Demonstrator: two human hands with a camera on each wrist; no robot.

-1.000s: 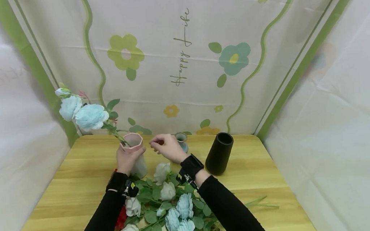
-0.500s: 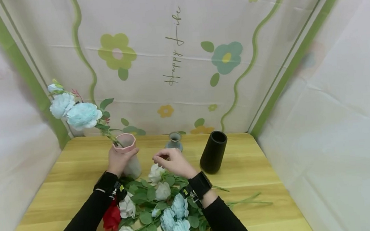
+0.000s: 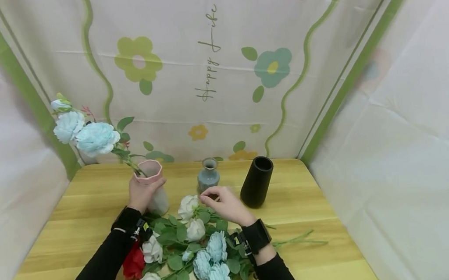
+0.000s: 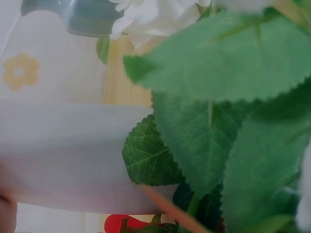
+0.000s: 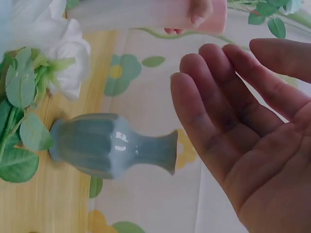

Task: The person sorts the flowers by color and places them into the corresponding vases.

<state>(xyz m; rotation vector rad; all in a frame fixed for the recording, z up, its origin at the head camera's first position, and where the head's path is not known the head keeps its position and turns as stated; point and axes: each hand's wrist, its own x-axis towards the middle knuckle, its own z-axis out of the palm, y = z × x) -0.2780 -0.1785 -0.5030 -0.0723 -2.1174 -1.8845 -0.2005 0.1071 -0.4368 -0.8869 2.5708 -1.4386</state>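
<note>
My left hand (image 3: 142, 194) grips a white vase (image 3: 158, 201) with a pink faceted rim, its thumb across the front just below the rim. Light-blue artificial peonies (image 3: 97, 138) lean out of this vase to the left. In the left wrist view, leaves (image 4: 204, 136) hide part of the vase's pale wall (image 4: 63, 155). My right hand (image 3: 227, 205) holds nothing, its fingers loosely bent above the white roses (image 3: 188, 207). A small blue-grey vase (image 3: 208, 177) stands just behind it; the right wrist view shows this vase (image 5: 116, 145) beside the bent fingers (image 5: 214, 92).
A tall black vase (image 3: 257, 182) stands right of the blue-grey one. On the wooden table (image 3: 308, 203) in front lie blue peonies (image 3: 219, 279), a red flower (image 3: 134, 262) and white roses, their green stems (image 3: 301, 239) pointing right. A printed cloth (image 3: 175, 73) hangs behind.
My right hand has drawn away from the pink-rimmed vase, down and to the right, uncovering the blue-grey vase. My left hand keeps its grip. The head view has shifted slightly.
</note>
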